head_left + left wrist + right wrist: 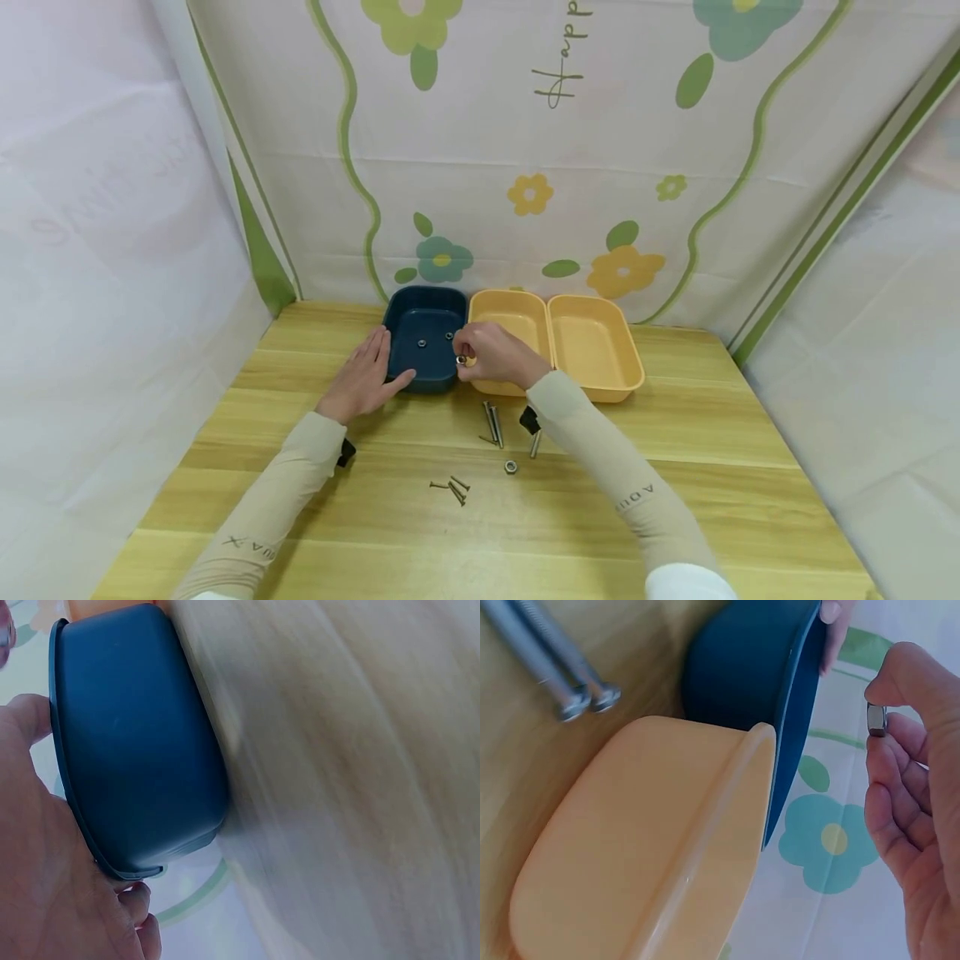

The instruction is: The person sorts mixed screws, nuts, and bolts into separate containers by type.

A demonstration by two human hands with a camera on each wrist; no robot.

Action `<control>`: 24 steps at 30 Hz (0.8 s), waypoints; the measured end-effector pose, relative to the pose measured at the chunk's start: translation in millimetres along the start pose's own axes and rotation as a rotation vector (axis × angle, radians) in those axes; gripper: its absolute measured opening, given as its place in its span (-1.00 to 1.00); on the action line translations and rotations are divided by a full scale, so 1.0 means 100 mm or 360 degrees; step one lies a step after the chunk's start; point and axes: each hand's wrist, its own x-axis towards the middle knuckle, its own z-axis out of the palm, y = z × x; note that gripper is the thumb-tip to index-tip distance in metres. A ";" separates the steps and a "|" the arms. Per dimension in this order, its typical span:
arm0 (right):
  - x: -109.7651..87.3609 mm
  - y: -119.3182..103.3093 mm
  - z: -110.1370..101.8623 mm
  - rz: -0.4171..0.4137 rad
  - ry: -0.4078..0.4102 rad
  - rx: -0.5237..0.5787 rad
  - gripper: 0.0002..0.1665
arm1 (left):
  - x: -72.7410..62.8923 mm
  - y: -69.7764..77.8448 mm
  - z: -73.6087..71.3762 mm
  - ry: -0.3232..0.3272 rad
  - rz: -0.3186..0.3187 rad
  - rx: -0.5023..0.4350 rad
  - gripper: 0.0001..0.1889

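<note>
My right hand [495,352] pinches a hex nut [877,720] between thumb and index finger, above the place where the blue box [426,386] meets the middle yellow box [501,388]. Inside the blue box lie two small nuts, one near the middle [422,343] and one toward the right wall [449,336]. My left hand [362,379] rests against the blue box's left side, fingers extended along it and the thumb reaching over the front rim. From the left wrist view, the box's outer wall [142,742] hides its contents.
A second yellow box [611,393] stands at the right end of the row. On the wooden table lie two long bolts [495,427], another bolt [535,446] near the right wrist, a larger nut [511,467] and several small screws [457,492]. A patterned cloth [495,150] hangs behind.
</note>
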 end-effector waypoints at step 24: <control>0.32 0.13 0.23 0.0187 0.0072 -0.0015 -0.63 | 0.00 0.00 -0.02 -0.0019 -0.0017 -0.0006 0.05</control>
